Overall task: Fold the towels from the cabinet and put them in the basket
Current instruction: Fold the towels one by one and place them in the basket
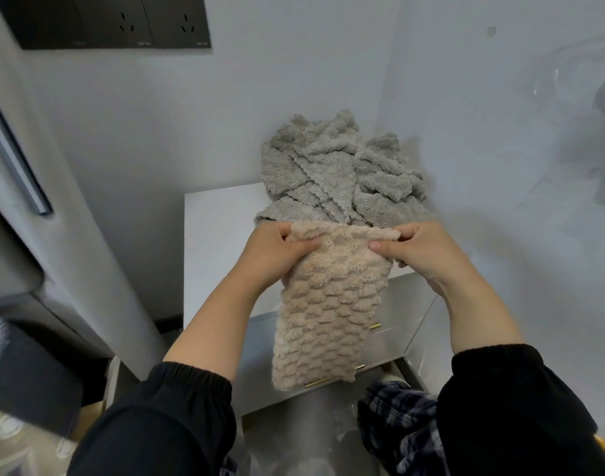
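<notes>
A beige textured towel (328, 304) hangs down in front of me, held by its top edge. My left hand (277, 250) pinches the top left corner and my right hand (417, 249) pinches the top right corner. Behind it, a heap of crumpled grey towels (338, 170) lies on top of a white cabinet (218, 242), against the wall corner. The towel's lower end hangs in front of the cabinet's drawer fronts. No basket is in view.
The cabinet's drawers have small gold handles (316, 383). A black socket panel (122, 22) is on the wall above. A grey door or appliance edge (15, 159) stands at the left. Plaid fabric (397, 420) lies low at the right.
</notes>
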`<action>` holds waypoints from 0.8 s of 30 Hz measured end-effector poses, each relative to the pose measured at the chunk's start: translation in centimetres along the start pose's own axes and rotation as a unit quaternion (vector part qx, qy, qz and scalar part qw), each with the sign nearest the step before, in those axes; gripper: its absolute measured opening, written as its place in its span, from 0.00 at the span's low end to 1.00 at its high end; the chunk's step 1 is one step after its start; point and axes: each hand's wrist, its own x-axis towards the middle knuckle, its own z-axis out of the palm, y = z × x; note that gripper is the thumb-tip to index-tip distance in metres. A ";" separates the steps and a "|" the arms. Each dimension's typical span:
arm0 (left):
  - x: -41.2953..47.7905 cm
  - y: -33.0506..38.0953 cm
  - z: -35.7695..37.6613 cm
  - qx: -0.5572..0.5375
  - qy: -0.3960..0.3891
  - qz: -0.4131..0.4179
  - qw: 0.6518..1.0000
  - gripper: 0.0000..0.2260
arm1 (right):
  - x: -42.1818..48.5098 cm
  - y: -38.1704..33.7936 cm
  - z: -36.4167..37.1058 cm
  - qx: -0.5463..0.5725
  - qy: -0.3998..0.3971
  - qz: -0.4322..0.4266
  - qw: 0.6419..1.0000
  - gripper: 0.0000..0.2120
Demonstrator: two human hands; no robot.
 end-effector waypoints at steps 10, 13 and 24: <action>0.1 0.0 -1.9 0.005 -0.054 -0.092 0.994 0.06 | -0.3 -0.4 0.6 0.107 -0.069 0.084 0.988 0.09; 0.3 -0.2 -1.6 -0.088 -0.037 -0.146 0.985 0.07 | -0.1 -0.3 1.2 0.186 -0.082 0.114 0.973 0.06; 2.6 -1.2 -1.0 -0.145 0.130 -0.116 0.974 0.08 | 2.4 -0.7 3.4 0.246 0.005 0.082 0.966 0.03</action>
